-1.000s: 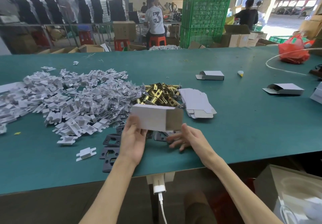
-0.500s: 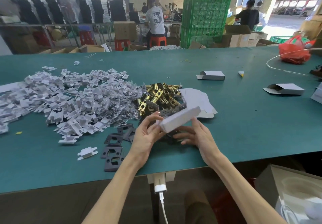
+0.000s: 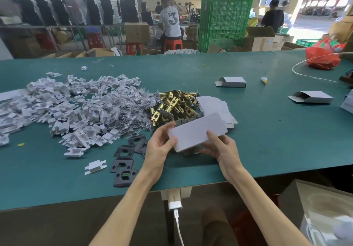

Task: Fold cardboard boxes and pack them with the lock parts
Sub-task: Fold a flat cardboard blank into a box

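Both hands now on the box (image 3: 196, 133), held just above the near edge of the table (image 3: 267, 140), right in front of the brass latch pile (image 3: 172, 106). Left hand (image 3: 160, 146) grips the box's left end, fingers curled round it. Right hand (image 3: 219, 148) pinches the near long edge w/ thumb on top, other fingers underneath.

What changed: a sec ago only the left hand held it, broad side up and the brown open end facing the camera, while the right hand hovered low over the table. Half a sec ago the box was tipped edge-on btwn both hands. Now it's rolled so the plain white face looks up, long axis running near-left to far-right. The open end is no longer in view, so can't tell if any flap is shut.

Prob meaning: the sleeve is squared up and is being turned for closing an end, i.e. still the folding step. No parts seen going in yet.

Supplies sit close: flat blanks (image 3: 212, 104) just beyond the box, white plastic inserts (image 3: 66, 104) heaped to the left, dark plates (image 3: 124, 169) near-left of the left hand. Two folded boxes (image 3: 232, 82) lie well apart, far right.
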### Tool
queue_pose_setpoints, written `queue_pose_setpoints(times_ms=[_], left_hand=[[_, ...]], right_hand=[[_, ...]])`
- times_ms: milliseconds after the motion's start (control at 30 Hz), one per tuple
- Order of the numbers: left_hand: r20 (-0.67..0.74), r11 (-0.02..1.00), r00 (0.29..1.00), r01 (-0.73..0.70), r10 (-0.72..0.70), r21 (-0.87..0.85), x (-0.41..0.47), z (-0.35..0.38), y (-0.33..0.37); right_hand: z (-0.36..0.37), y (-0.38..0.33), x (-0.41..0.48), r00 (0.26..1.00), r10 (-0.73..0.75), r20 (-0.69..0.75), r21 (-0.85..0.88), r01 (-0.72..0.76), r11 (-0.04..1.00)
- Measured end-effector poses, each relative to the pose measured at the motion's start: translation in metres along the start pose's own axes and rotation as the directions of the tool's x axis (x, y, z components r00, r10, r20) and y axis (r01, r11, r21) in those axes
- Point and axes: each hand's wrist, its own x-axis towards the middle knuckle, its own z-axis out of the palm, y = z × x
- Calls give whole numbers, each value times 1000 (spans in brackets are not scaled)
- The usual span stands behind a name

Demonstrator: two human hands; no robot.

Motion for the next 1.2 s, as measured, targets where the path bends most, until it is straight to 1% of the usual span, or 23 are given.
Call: queue_pose_setpoints(times_ms=[67, 133, 267, 433, 567, 700, 833, 1000, 1200], left_hand=[[-50, 993, 996, 72, -77, -93, 1, 1, 3], [-45, 978, 989, 132, -141, -161, 1, 2, 5], [-16, 983, 989, 142, -145, -118, -1, 5, 6], [-82, 980, 983, 154, -165, -124, 0, 7, 7], [-125, 987, 979, 157, -161, -42, 3, 4, 2], [-153, 989, 977, 148, -147, -10, 6, 4, -1], [-156, 990, 978, 133, -138, -39, 4, 6, 1], [-123, 980, 976, 165, -178, -108, 4, 6, 5], [-108, 991, 986, 125, -129, -41, 3, 7, 5]], right_hand=[[-3, 0, 1, 1000, 17, 21, 10, -18, 1000], [-5, 0, 1, 999, 24, 43, 4, -24, 1000], [-7, 0, 3, 997, 37, 67, 1, -38, 999], [-6, 5, 2, 995, 15, 98, -146, -1, 989], [-8, 3, 1, 993, 14, 115, -180, 7, 984], [-6, 2, 0, 987, -2, 159, -202, 34, 979], [-7, 4, -1, 988, -6, 157, -215, 40, 976], [-7, 4, 1, 990, -8, 142, -217, 39, 975], [-5, 7, -1, 991, -28, 131, -261, 62, 963]])
